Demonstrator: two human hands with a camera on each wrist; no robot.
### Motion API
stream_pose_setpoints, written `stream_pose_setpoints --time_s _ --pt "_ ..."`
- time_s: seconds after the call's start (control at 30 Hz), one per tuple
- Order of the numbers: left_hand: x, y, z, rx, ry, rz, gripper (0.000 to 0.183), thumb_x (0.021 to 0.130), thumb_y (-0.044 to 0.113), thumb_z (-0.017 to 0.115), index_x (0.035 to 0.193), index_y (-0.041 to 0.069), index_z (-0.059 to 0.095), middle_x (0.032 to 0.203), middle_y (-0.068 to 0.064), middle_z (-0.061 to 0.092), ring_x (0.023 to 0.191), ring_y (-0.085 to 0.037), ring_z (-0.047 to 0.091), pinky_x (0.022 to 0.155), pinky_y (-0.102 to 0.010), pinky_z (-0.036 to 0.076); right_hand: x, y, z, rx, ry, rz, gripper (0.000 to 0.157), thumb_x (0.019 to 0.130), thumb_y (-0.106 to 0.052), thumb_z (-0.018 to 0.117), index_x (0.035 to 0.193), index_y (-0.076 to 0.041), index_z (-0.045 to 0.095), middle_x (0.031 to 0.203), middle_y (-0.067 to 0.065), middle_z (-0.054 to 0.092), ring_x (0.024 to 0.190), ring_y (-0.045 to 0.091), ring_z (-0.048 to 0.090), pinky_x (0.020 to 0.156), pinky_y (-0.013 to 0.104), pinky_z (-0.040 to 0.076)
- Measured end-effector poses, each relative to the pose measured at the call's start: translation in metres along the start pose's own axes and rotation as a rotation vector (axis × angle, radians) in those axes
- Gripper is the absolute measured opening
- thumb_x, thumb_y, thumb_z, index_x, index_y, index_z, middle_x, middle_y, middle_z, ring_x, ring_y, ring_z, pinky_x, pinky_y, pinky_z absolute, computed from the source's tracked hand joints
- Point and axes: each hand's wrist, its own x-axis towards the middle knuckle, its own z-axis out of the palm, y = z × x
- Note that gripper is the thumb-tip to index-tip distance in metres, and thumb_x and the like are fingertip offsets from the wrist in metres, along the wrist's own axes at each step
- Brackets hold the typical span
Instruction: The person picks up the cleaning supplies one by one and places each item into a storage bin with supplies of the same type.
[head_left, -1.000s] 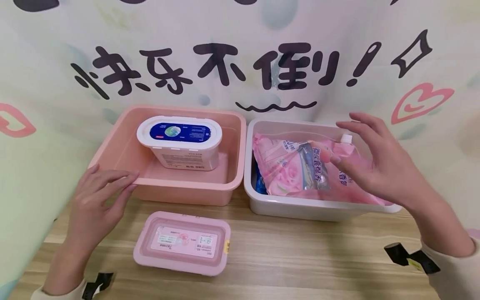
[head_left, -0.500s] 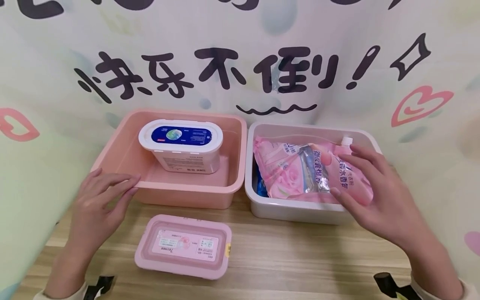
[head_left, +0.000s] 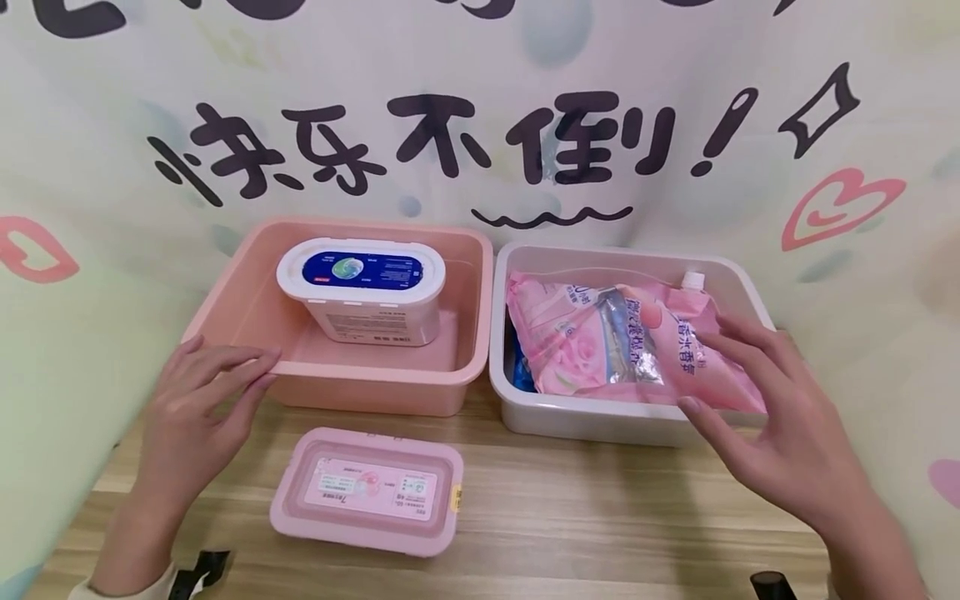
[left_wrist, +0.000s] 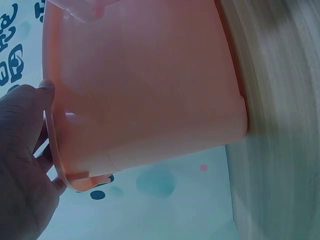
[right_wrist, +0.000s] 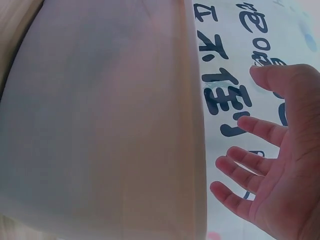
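My left hand (head_left: 198, 408) is at the near-left corner of a pink plastic bin (head_left: 375, 392), pinching its rim with fingers above and thumb outside. The left wrist view shows that thumb on the rim of the pink bin (left_wrist: 150, 90). Inside stands a lidded white tub (head_left: 375, 321) with a blue label. My right hand (head_left: 787, 433), fingers spread and apart, hovers over the near-right part of a white bin (head_left: 592, 421). In that bin lies a pink printed bag (head_left: 577, 333). The right wrist view shows the right hand (right_wrist: 280, 165) holding nothing, beside the white bin's wall (right_wrist: 110, 125).
A pink lidded box (head_left: 367, 492) with a label sits on the wooden table (head_left: 570, 517) in front of the pink bin. A white cap (head_left: 693, 281) and a bit of blue show around the bag. A printed cloth (head_left: 450, 50) hangs behind.
My right hand has come down and toward me from above the pink bag to the white bin's near-right corner. The left hand keeps its place on the rim.
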Motion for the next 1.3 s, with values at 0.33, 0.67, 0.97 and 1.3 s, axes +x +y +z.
stream_pose_setpoints --time_s 0.33,0.67,0.97,1.3 --pt "0.0 0.001 0.0 -0.006 -0.002 -0.009 0.053 0.106 0.048 0.06 0.104 0.001 0.084 0.098 -0.018 0.079 0.112 0.013 0.055 0.129 -0.043 0.033 -0.016 0.002 0.002 0.024 0.047 0.016 0.062 0.073 -0.013 0.091 0.132 -0.006 0.073 0.147 0.019 0.062 0.147 0.01 0.047 0.117 0.008 0.03" --pt "0.001 0.002 0.001 -0.009 0.002 -0.006 0.051 0.106 0.046 0.061 0.103 0.001 0.084 0.097 -0.018 0.078 0.101 -0.008 0.061 0.129 -0.041 0.033 -0.03 0.007 0.015 0.118 0.174 -0.042 0.055 0.091 -0.045 0.081 0.118 0.003 0.076 0.125 0.022 0.067 0.139 0.006 0.053 0.115 0.012 0.036" --pt "0.004 0.003 0.005 -0.017 0.012 0.011 0.049 0.106 0.044 0.062 0.103 0.001 0.084 0.097 -0.018 0.079 0.098 -0.014 0.062 0.128 -0.043 0.034 -0.043 0.016 0.016 0.119 0.279 -0.004 0.053 0.091 -0.039 0.082 0.115 0.008 0.075 0.126 0.011 0.071 0.132 -0.001 0.057 0.11 0.011 0.037" --pt "0.004 0.008 0.002 -0.038 0.041 0.009 0.05 0.107 0.043 0.062 0.101 -0.002 0.083 0.094 -0.021 0.077 0.107 0.007 0.058 0.127 -0.038 0.034 -0.04 0.015 0.028 0.163 0.316 -0.063 0.052 0.092 -0.037 0.081 0.106 0.012 0.075 0.114 0.009 0.073 0.127 0.001 0.061 0.107 0.012 0.04"
